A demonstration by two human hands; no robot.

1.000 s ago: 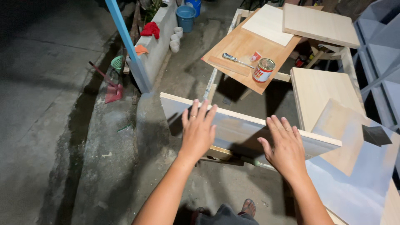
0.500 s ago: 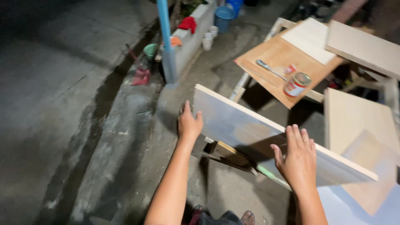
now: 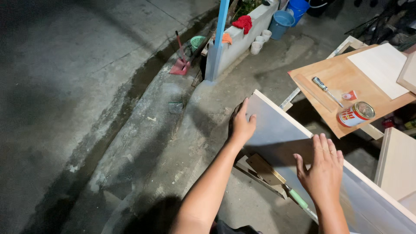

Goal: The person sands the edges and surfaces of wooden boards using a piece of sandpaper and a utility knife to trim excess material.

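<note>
Left hand (image 3: 241, 126): bare, no glove, no ring or watch seen. Forearm bare up to the elbow; no sleeve in view. Fingernails short and plain.

Right hand (image 3: 323, 171): bare, no glove, no ring. Wrist bare, no band or strap; forearm bare to the frame edge.

Dark cloth at the bottom edge, between the arms; kind of garment cannot be told.
</note>
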